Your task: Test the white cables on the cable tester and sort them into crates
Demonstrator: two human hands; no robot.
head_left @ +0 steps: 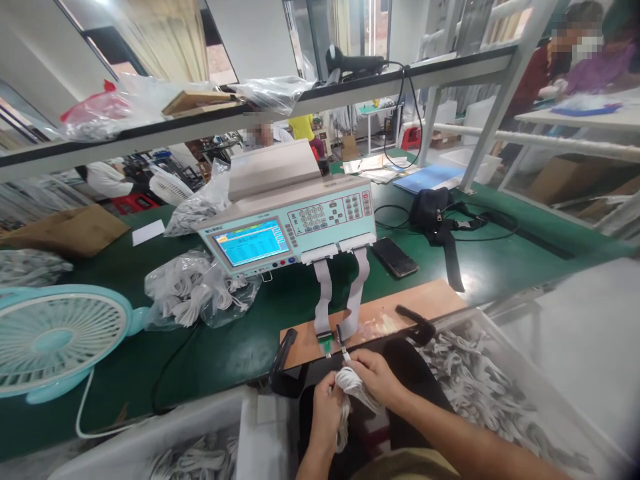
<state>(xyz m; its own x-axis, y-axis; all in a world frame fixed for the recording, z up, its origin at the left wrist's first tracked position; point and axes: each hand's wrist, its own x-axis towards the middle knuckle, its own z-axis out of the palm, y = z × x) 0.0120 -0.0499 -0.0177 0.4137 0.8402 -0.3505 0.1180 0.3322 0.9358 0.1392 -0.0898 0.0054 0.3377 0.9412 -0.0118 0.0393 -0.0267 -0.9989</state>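
Note:
A coiled bundle of white cable (353, 385) hangs between my two hands, above my lap. My left hand (327, 407) is closed round the bundle's left side. With closed fingers, my right hand (375, 377) grips the cable near its end, close to a connector at the tip of the right ribbon cable (356, 293). Whether plug and connector are joined is too small to tell. The left ribbon cable (324, 297) ends in a small green board (327, 346) at the edge of the orange-brown board (370, 320). Both ribbons come from the tester with a lit screen (253, 245).
Bins of white cables stand at the right (485, 380) and lower left (200, 433). A turquoise fan (55, 340), bagged cables (185, 287), a phone (395, 257) and a black pouch (433, 213) are on the green table (200, 373). A shelf bar (280, 100) crosses above; people sit beyond.

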